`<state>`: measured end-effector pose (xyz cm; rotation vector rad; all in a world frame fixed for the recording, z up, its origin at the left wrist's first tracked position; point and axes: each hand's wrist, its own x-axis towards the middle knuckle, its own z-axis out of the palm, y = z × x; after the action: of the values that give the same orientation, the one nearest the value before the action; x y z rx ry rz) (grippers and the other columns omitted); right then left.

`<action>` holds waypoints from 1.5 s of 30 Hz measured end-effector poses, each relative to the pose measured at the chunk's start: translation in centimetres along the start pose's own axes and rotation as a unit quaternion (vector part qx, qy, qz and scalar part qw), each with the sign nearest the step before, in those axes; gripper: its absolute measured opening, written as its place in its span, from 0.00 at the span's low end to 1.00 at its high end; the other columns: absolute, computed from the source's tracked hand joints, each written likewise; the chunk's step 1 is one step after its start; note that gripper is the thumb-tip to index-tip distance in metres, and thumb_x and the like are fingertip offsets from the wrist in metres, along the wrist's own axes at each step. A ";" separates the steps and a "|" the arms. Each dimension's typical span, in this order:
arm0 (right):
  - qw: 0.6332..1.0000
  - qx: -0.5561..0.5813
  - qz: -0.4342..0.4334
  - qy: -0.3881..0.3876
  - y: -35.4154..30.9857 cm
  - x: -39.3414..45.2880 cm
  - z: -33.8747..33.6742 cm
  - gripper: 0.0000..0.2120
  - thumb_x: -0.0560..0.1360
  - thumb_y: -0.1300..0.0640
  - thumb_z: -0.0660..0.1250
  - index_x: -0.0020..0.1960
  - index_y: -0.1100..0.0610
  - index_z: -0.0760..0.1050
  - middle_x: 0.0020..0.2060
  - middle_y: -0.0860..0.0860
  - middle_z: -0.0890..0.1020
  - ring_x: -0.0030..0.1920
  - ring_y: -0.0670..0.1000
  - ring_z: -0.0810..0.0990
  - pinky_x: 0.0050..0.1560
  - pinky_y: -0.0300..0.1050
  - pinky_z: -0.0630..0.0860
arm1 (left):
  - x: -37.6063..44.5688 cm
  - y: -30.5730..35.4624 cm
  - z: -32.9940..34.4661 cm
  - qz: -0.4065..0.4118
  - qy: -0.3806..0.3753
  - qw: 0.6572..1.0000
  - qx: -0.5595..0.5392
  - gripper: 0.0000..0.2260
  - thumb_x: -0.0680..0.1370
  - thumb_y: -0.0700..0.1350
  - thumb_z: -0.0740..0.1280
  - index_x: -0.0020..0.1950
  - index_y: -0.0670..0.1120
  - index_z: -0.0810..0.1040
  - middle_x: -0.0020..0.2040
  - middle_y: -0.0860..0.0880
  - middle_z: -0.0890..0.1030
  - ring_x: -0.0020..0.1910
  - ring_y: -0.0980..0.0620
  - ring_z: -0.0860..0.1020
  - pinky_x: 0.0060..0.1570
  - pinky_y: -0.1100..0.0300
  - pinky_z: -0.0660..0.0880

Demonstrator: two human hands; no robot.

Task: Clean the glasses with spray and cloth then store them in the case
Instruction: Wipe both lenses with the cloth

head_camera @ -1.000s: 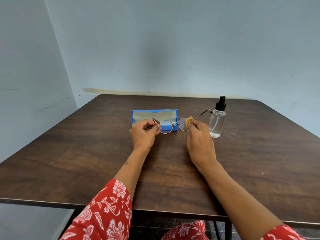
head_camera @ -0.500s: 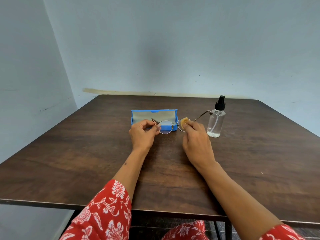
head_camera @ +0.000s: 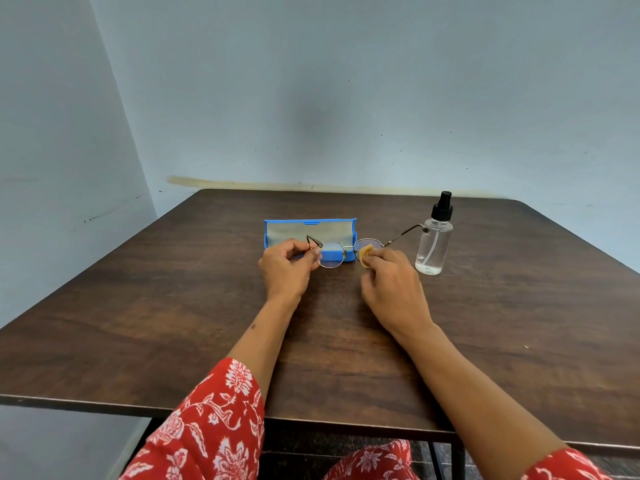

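Observation:
Thin metal-framed round glasses (head_camera: 331,253) are held above the table, temples unfolded. My left hand (head_camera: 285,266) pinches the frame at its left hinge. My right hand (head_camera: 391,282) presses a small yellow cloth (head_camera: 366,252) against the right lens. Behind the glasses lies the blue case (head_camera: 277,229), open, with a grey lining. A clear spray bottle (head_camera: 434,242) with a black nozzle stands upright just right of my right hand; the right temple tip reaches toward its neck.
A dark wooden table (head_camera: 173,323) stands in a corner of pale blue walls, its near edge just in front of my red floral sleeves. Bare wood lies to the left of the case and to the right of the bottle.
My right hand with the cloth has shifted slightly left and down across the right lens. My left hand and the glasses have stayed nearly still.

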<state>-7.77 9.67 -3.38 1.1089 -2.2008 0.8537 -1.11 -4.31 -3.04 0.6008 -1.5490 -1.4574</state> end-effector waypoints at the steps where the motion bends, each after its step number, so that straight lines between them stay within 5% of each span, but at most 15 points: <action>1: 1.000 0.004 0.002 -0.001 -0.1 0.0 -0.1 0.09 0.68 0.69 0.66 0.46 0.66 0.80 0.44 0.57 0.81 0.45 0.58 0.77 0.39 0.48 0.74 | 0.0 0.0 0.0 -0.002 0.003 1.000 0.006 0.06 0.70 0.33 0.72 0.41 0.42 0.82 0.40 0.46 0.83 0.40 0.52 0.83 0.41 0.59 0.81; 6: 0.999 -0.016 0.036 -0.021 0.0 -0.1 -0.4 0.06 0.70 0.63 0.64 0.42 0.64 0.80 0.40 0.55 0.80 0.44 0.54 0.75 0.39 0.40 0.66 | -0.1 0.3 0.0 -0.017 0.029 0.999 -0.010 0.07 0.71 0.32 0.72 0.39 0.44 0.80 0.39 0.48 0.82 0.41 0.53 0.83 0.41 0.60 0.82; 9: 0.993 0.004 0.110 0.040 0.4 0.0 -0.7 0.07 0.71 0.63 0.64 0.39 0.64 0.78 0.38 0.56 0.79 0.43 0.55 0.76 0.38 0.41 0.63 | -0.1 0.3 -0.1 -0.028 0.047 0.998 -0.022 0.06 0.71 0.31 0.71 0.41 0.41 0.80 0.39 0.47 0.82 0.42 0.50 0.83 0.42 0.59 0.82; 14: 0.969 0.116 0.176 0.127 1.1 0.6 -0.9 0.09 0.75 0.63 0.64 0.51 0.65 0.80 0.48 0.58 0.80 0.47 0.54 0.78 0.44 0.28 0.61 | -0.2 0.5 0.0 -0.015 0.028 0.999 -0.002 0.06 0.71 0.32 0.72 0.42 0.42 0.81 0.39 0.48 0.82 0.43 0.52 0.83 0.44 0.57 0.81; 19: 0.961 0.187 0.167 0.119 1.6 0.7 -0.6 0.10 0.76 0.64 0.65 0.56 0.64 0.80 0.51 0.57 0.80 0.48 0.53 0.80 0.49 0.28 0.68 | -0.2 0.4 -0.1 -0.011 0.019 1.000 -0.010 0.05 0.71 0.32 0.72 0.43 0.41 0.82 0.40 0.47 0.83 0.43 0.50 0.83 0.43 0.58 0.81; 22: 0.953 0.226 0.168 0.114 1.6 0.7 -0.9 0.10 0.75 0.64 0.67 0.55 0.63 0.80 0.49 0.53 0.80 0.45 0.48 0.79 0.49 0.35 0.73 | -0.1 0.4 -0.2 -0.016 0.016 1.000 -0.022 0.05 0.71 0.33 0.71 0.46 0.37 0.82 0.39 0.48 0.82 0.39 0.51 0.83 0.42 0.61 0.81; 27: 0.949 0.241 0.167 0.119 1.7 0.7 -1.3 0.07 0.73 0.61 0.70 0.49 0.61 0.82 0.43 0.52 0.82 0.37 0.40 0.76 0.40 0.24 0.72 | 0.1 0.5 -0.3 -0.041 0.009 0.998 -0.054 0.08 0.71 0.33 0.72 0.49 0.36 0.81 0.39 0.46 0.83 0.37 0.51 0.82 0.40 0.62 0.81; 33: 0.922 0.290 0.224 0.126 1.5 0.7 -2.0 0.04 0.73 0.57 0.71 0.45 0.55 0.84 0.33 0.43 0.81 0.33 0.33 0.76 0.38 0.23 0.68 | -0.2 0.9 -0.4 -0.065 -0.015 0.991 -0.115 0.07 0.72 0.35 0.72 0.48 0.34 0.81 0.35 0.46 0.82 0.30 0.56 0.81 0.36 0.65 0.80; 38: 0.854 0.396 0.314 0.126 2.1 0.9 -1.8 0.02 0.71 0.57 0.73 0.39 0.52 0.83 0.27 0.41 0.82 0.32 0.36 0.79 0.44 0.33 0.75 | -0.4 1.1 -0.6 -0.084 -0.062 0.985 -0.135 0.04 0.73 0.38 0.70 0.40 0.41 0.82 0.32 0.45 0.83 0.32 0.52 0.82 0.36 0.65 0.80; 45: 0.793 0.480 0.352 0.128 2.8 1.0 -1.5 0.04 0.71 0.58 0.73 0.40 0.58 0.83 0.31 0.50 0.84 0.36 0.46 0.82 0.52 0.50 0.80 | -0.7 2.4 -0.8 -0.143 -0.138 0.966 -0.164 0.05 0.75 0.37 0.67 0.42 0.37 0.81 0.32 0.45 0.83 0.32 0.52 0.82 0.34 0.64 0.80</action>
<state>-10.40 11.53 -2.53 0.3907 -1.8945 2.4630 0.47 -3.72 -1.00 0.4493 -1.4186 -2.0408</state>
